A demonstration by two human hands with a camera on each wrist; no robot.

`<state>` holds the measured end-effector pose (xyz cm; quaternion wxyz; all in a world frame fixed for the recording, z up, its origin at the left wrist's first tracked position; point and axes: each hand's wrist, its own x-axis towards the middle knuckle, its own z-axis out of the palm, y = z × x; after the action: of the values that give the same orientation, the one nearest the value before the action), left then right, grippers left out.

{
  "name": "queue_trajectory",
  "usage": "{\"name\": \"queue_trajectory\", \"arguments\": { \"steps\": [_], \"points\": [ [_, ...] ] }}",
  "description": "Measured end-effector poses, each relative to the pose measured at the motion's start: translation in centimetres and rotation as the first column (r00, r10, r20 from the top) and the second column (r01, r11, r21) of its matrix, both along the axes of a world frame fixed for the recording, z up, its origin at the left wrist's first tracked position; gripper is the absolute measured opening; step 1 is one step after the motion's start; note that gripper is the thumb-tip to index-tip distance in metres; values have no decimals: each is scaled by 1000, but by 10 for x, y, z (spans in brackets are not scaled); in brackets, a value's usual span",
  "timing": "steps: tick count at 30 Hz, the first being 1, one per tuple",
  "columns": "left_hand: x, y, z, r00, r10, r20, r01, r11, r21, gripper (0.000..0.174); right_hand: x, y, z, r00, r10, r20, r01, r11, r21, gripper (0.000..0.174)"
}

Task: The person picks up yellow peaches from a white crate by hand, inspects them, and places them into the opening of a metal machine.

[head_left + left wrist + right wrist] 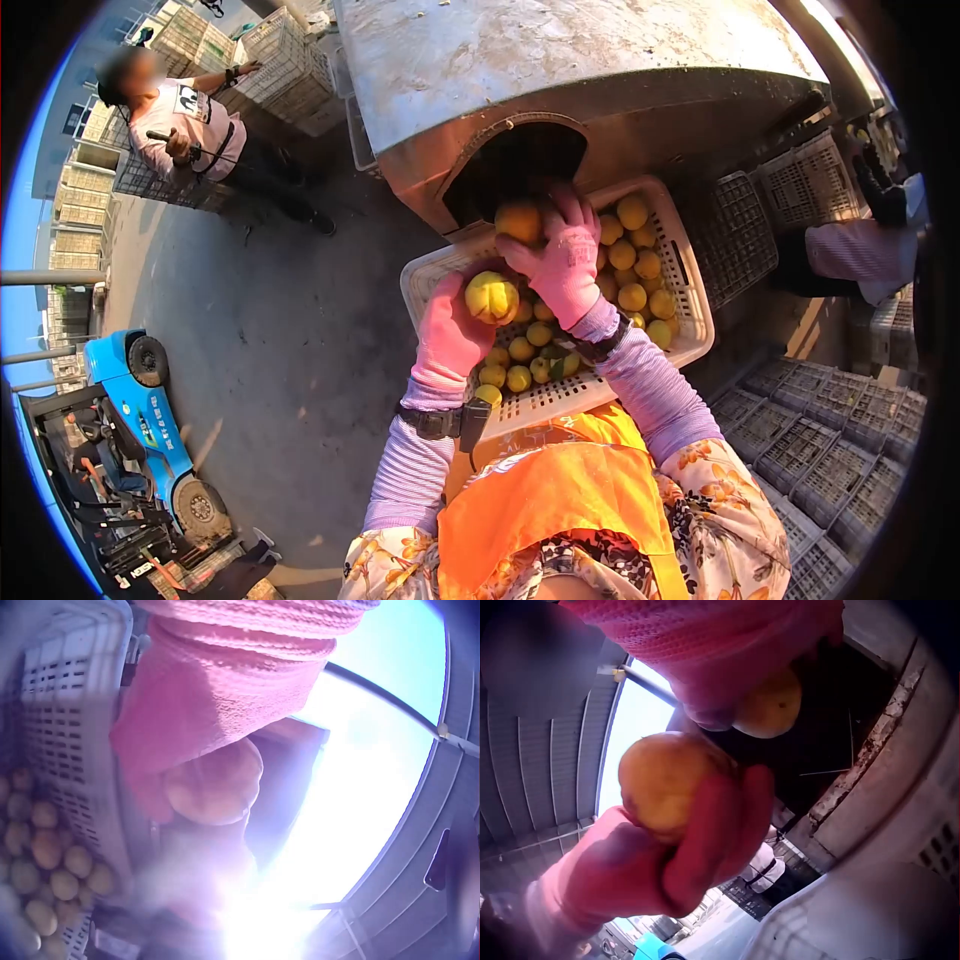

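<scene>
Both hands wear pink gloves above a white slotted crate (690, 290) of yellow fruits (632, 297). My left hand (447, 335) holds a lumpy yellow-green fruit (492, 298), its fingers curled round it; the right wrist view shows this fruit (664, 784) in the left glove (705, 840). My right hand (565, 262) grips an orange-yellow fruit (519, 222) before the dark round opening (500, 170) of a metal housing. In the right wrist view that fruit (772, 705) shows under the right glove (735, 652). The left wrist view is partly washed out by glare.
The metal housing (590, 50) stands beyond the crate. A person in a pink shirt (190, 130) stands at the upper left near stacked crates (280, 60). A blue forklift (150, 410) is at the lower left. More crates (840, 440) are stacked at the right, near another person's sleeve (860, 255).
</scene>
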<state>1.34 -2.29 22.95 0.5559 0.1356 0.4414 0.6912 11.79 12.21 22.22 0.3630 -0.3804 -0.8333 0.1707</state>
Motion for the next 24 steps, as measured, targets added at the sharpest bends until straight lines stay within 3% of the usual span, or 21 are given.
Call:
{"name": "queue_trajectory", "arguments": {
  "steps": [1,2,3,4,5,6,7,9,11,15,17,18,20,22,24],
  "points": [
    [0,-5,-2,905,-32,-424,24,999,-24,43,-19,15,-24,999,-35,34,32,996,88,67],
    [0,-12,-5,640,-73,-765,35,997,-66,43,-36,29,-43,995,-69,65,57,984,171,67],
    [-4,-14,-19,922,-22,-388,40,998,40,42,-51,40,-51,994,-73,83,56,980,189,69],
    [-9,-16,-33,995,48,82,-57,992,111,40,-66,51,-57,992,-82,94,61,976,210,71],
    [-12,-12,-34,961,64,269,-92,992,92,41,-73,55,-60,990,-96,104,69,970,235,73],
    [-13,-12,-33,892,76,446,-119,991,69,42,-72,54,-52,996,-35,80,22,989,149,74],
    [-13,-11,-30,871,65,488,-119,990,79,42,-66,56,-35,999,20,49,-23,997,69,75],
    [-9,-5,-21,871,137,473,-178,983,42,41,-46,52,1,991,128,-44,-129,991,-39,77],
    [-4,2,-20,865,186,466,-214,977,8,44,-2,9,29,961,225,-164,-243,965,-99,80],
    [12,16,-18,778,-21,628,-114,978,174,49,11,-41,19,987,161,-23,-161,987,-23,84],
    [5,15,-47,869,-5,494,-119,968,220,48,-1,-35,1,995,78,-56,-81,995,-51,83],
    [2,13,-57,906,13,423,-124,963,237,48,-8,-26,-12,999,36,-34,-35,999,17,82],
    [5,8,-41,875,279,395,-254,960,-115,52,-32,6,-38,999,-50,2,49,987,154,79],
    [3,-4,-64,844,460,275,-326,849,-417,50,-57,39,-56,994,-65,93,44,976,216,72],
    [-1,-19,-114,936,352,-12,-314,819,-479,48,-75,57,-60,994,-22,106,-1,978,206,65]
  ]
}}
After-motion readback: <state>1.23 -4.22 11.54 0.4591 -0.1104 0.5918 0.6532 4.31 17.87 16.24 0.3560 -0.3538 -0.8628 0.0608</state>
